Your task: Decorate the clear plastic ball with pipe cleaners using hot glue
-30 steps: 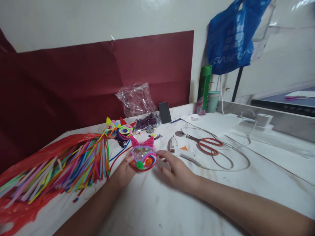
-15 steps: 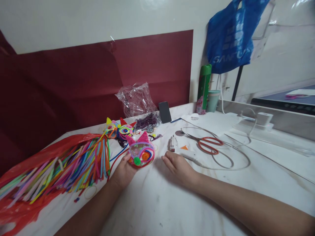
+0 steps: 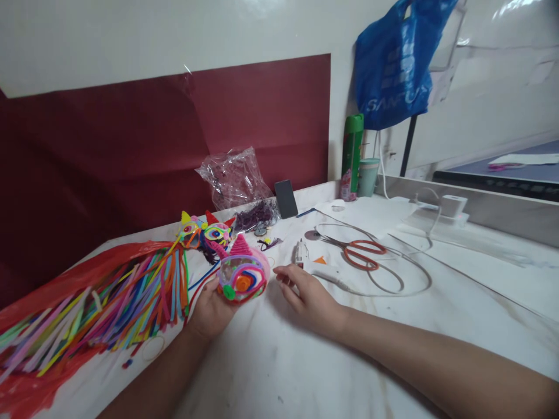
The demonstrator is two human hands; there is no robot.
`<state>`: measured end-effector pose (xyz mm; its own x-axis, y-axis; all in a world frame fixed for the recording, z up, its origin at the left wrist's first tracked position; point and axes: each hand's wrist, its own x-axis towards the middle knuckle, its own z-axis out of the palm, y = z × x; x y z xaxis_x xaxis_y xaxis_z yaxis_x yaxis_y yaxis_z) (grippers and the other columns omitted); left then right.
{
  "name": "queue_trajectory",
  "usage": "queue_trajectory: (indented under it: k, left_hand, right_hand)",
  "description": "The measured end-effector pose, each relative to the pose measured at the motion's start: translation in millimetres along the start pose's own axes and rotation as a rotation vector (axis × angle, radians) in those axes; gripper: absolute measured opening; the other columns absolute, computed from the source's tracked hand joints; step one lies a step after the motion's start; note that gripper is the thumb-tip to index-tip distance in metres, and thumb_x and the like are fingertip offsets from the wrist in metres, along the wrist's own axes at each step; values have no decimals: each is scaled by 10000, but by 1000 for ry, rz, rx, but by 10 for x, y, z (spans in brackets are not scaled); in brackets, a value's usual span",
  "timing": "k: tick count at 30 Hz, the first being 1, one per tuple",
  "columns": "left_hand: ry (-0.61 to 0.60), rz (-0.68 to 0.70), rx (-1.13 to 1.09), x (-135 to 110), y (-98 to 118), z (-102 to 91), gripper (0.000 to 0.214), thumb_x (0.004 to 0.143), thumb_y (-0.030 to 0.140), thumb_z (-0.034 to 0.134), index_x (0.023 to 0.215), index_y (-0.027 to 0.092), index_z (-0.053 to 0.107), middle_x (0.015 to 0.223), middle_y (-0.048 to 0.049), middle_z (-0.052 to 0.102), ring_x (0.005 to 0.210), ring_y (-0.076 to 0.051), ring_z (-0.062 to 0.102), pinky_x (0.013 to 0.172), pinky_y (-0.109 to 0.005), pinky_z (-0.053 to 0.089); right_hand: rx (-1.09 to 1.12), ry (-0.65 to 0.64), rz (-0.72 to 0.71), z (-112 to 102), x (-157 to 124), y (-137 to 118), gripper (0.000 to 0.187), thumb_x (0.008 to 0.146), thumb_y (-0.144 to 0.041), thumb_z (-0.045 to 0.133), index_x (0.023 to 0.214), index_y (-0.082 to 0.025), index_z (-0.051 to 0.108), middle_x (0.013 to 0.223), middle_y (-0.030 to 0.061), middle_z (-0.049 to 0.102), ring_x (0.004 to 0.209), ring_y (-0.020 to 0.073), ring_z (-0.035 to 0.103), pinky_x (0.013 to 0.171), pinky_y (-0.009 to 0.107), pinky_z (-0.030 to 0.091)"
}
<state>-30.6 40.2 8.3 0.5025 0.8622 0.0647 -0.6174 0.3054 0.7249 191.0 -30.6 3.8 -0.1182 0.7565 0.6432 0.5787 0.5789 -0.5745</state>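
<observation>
My left hand grips the lower left of a pink pipe-cleaner cat face. The craft has pointed ears, coiled eye rings, an orange centre and a green button. To its right, my right hand hovers above the table with bent fingers apart and nothing visible in them. Just behind the right hand, a white hot glue gun lies on its side, partly covered by the fingers. Two other cat faces, one with yellow ears and one with red ears, sit behind the pink one.
Many coloured pipe cleaners spread over a red plastic bag at left. Orange-handled scissors lie among grey cable loops at right. Behind are a clear plastic bag, a phone, a green can and a cup.
My right hand has moved a little closer to the pink cat face, and its fingers have loosened and spread. My left hand still holds the craft. The view has shifted slightly right.
</observation>
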Motion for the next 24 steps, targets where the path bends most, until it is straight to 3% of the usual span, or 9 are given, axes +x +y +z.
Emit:
queue_trajectory:
  k: [6,10,12,15,20,24]
  left_hand:
    - [21,-21,-16,-11,16,34,405,885,355,452,1252,263,596,1171,-67,703,1126,-287,617,1014,-572,412]
    - [26,-78,9,-13,-20,9,350,881,333,456,1141,227,664,1110,-70,727,1048,-259,653,989,-506,454]
    - [43,-78,15,-12,-40,3,350,881,339,454,1125,211,670,1105,-82,727,1032,-259,658,963,-493,474]
    - [68,-39,-4,-10,-43,32,371,892,360,442,1180,235,639,1138,-71,715,1063,-259,643,965,-504,469]
    - [146,53,-52,0,-4,120,405,907,362,446,1276,246,567,1113,-62,723,1058,-254,647,1009,-547,422]
    - [177,56,-42,13,-8,127,441,908,344,448,1337,255,505,1120,-74,719,1050,-272,651,998,-592,412]
  right_hand:
    - [68,2,225,7,45,8,200,806,-137,550,993,-171,611,806,38,658,669,151,597,619,269,493]
    - [80,-73,208,23,49,-57,63,791,-176,595,844,-173,629,742,18,634,650,143,566,604,250,453]
    - [116,-75,178,-2,62,-80,121,841,-189,519,744,-181,590,687,5,603,636,137,543,597,243,431]
    - [212,77,227,-117,123,-44,198,875,-245,450,698,-198,527,632,-17,556,615,135,519,595,242,420]
    - [256,352,505,-363,285,163,374,878,-408,417,555,-220,423,503,-34,466,512,136,459,539,257,384]
    - [257,337,467,-334,306,256,190,781,-379,541,706,-209,504,620,-25,544,572,143,502,560,260,401]
